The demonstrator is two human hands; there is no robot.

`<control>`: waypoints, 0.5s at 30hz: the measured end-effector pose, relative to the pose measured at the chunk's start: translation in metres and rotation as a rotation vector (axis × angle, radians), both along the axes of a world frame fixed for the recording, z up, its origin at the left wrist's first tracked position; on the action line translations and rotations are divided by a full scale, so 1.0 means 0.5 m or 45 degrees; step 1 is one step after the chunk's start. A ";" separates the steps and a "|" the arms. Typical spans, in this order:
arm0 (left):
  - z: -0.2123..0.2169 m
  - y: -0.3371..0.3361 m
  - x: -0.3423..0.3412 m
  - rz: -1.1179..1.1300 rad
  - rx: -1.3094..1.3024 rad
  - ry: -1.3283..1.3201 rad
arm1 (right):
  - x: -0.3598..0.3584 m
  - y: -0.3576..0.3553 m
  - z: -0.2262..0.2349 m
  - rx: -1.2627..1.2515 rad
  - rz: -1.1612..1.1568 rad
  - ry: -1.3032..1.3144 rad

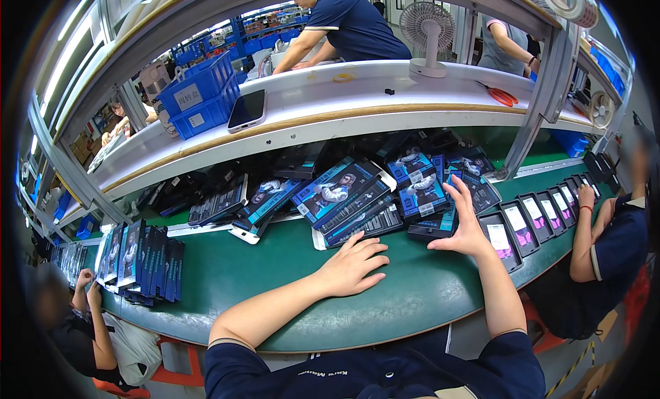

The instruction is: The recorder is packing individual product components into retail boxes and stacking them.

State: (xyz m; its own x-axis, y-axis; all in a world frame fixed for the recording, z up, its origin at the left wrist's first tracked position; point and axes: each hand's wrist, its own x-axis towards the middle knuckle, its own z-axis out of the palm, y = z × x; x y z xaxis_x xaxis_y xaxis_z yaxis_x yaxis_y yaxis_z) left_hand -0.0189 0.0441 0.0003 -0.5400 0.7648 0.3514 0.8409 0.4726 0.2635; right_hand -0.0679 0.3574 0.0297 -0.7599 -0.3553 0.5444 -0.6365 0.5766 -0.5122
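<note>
My left hand [355, 263] rests flat on the green belt [275, 275], fingers apart, holding nothing, just below a heap of flat dark and blue product boxes [344, 193]. My right hand [464, 224] reaches further up, fingers spread, its fingertips and thumb touching a blue box [425, 196] at the right side of the heap. It lies against the box rather than closing on it.
A row of upright boxes [141, 258] stands at the left, by a seated person [82, 330]. Open trays [533, 217] line the right, where another person's arm [584, 227] reaches. Above, a shelf [330, 103] carries a phone [246, 110], blue bin [199, 96], fan [427, 35] and scissors [500, 94].
</note>
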 end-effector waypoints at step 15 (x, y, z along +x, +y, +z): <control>0.010 0.004 0.003 0.006 0.009 0.010 | 0.015 -0.003 0.014 0.019 -0.056 -0.002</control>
